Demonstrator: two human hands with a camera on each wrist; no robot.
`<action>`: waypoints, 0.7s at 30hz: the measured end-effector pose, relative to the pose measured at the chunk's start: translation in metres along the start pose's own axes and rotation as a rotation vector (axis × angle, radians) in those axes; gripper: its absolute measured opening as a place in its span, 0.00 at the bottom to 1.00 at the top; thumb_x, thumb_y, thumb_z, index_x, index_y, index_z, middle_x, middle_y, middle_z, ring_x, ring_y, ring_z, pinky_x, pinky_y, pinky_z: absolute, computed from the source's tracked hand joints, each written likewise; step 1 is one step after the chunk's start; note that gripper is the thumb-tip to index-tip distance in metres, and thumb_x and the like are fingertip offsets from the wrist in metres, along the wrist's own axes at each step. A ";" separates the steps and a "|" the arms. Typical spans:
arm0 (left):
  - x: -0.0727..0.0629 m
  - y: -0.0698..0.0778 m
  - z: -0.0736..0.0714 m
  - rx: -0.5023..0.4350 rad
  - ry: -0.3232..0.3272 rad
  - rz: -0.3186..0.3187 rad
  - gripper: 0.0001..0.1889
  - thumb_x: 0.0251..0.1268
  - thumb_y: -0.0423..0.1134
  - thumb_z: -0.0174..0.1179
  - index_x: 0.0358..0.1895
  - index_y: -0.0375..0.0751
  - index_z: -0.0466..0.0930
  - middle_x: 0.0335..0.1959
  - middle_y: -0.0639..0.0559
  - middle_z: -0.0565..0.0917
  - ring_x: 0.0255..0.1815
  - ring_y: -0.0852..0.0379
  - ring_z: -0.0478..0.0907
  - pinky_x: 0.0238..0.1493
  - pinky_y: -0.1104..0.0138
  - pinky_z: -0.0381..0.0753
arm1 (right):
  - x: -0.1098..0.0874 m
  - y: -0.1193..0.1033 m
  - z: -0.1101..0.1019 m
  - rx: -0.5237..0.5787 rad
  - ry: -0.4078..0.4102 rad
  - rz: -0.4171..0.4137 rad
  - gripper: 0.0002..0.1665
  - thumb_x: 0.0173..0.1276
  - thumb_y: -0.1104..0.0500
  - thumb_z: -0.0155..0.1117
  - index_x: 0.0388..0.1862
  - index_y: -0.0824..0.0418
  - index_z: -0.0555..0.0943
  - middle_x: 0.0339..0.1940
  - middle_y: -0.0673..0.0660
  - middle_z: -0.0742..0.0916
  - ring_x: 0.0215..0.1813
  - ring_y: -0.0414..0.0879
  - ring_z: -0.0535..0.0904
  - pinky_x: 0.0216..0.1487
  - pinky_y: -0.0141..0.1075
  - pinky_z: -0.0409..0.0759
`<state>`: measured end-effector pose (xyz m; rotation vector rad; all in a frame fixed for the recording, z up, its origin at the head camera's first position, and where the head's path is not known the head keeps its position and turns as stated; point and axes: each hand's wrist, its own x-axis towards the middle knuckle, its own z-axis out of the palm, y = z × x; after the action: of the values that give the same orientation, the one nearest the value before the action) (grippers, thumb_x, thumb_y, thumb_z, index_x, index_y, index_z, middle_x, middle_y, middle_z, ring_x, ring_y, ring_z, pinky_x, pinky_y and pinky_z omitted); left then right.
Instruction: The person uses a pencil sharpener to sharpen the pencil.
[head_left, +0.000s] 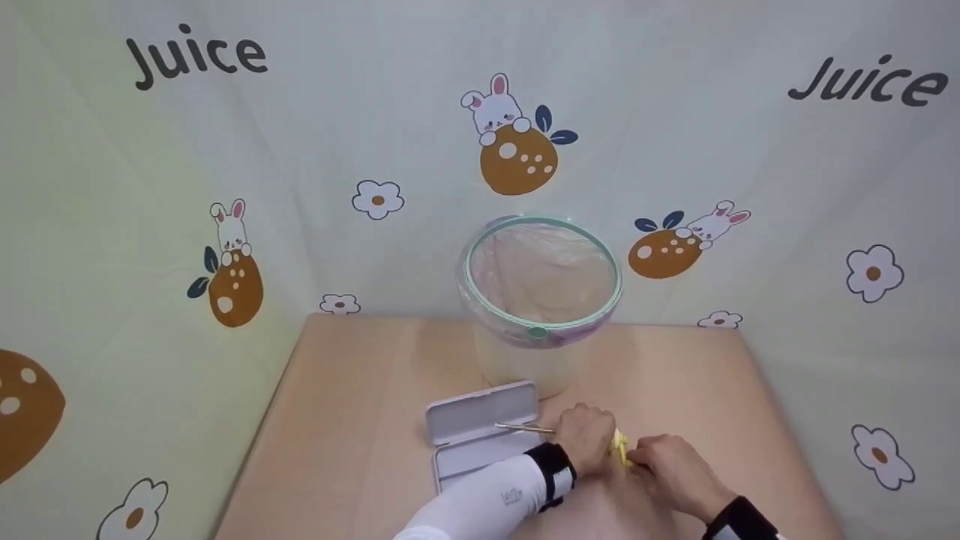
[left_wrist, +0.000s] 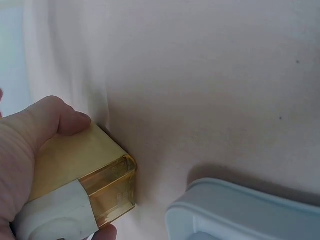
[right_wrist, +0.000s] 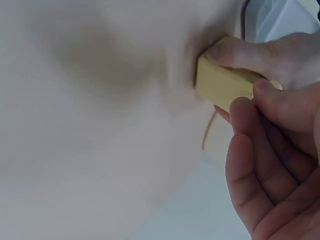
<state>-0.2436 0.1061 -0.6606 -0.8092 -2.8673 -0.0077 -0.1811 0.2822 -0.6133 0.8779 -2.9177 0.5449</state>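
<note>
My left hand (head_left: 585, 436) grips a yellow pencil sharpener (left_wrist: 75, 162) with an amber see-through end and a white part on its side; the thumb presses on its top. At its other end, my right hand (head_left: 679, 471) pinches the small yellow crank (head_left: 621, 450) between thumb and forefinger, the other fingers curled in. In the right wrist view the sharpener's yellow body (right_wrist: 220, 82) shows between the two hands. A slim pencil (head_left: 525, 427) sticks out to the left of my left hand, over an open grey case (head_left: 480, 416); its right end is hidden by the hand.
Behind the case stands a tall translucent bin (head_left: 517, 367) with a green rim (head_left: 537, 331) and a clear bag lining it. Patterned cloth walls (head_left: 420, 135) enclose the tan table (head_left: 360, 420) at the back and both sides. The case edge (left_wrist: 250, 200) lies close to the left hand.
</note>
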 end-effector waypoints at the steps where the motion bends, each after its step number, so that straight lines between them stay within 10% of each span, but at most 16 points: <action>1: 0.001 0.000 0.000 -0.003 -0.006 -0.001 0.15 0.49 0.54 0.82 0.32 0.55 0.86 0.29 0.59 0.88 0.32 0.57 0.84 0.28 0.62 0.84 | 0.001 0.000 -0.003 -0.007 0.001 -0.003 0.08 0.64 0.69 0.81 0.31 0.57 0.91 0.23 0.42 0.81 0.27 0.27 0.66 0.30 0.27 0.68; 21: 0.008 -0.005 0.001 0.018 -0.006 0.049 0.14 0.50 0.53 0.80 0.27 0.55 0.84 0.25 0.61 0.87 0.26 0.58 0.84 0.25 0.64 0.83 | 0.013 0.006 -0.019 -0.120 0.118 0.037 0.08 0.62 0.68 0.83 0.38 0.57 0.96 0.27 0.46 0.89 0.28 0.34 0.81 0.30 0.30 0.78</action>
<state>-0.2532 0.1065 -0.6602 -0.8768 -2.8483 0.0269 -0.1961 0.2868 -0.5955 0.7516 -2.8305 0.4044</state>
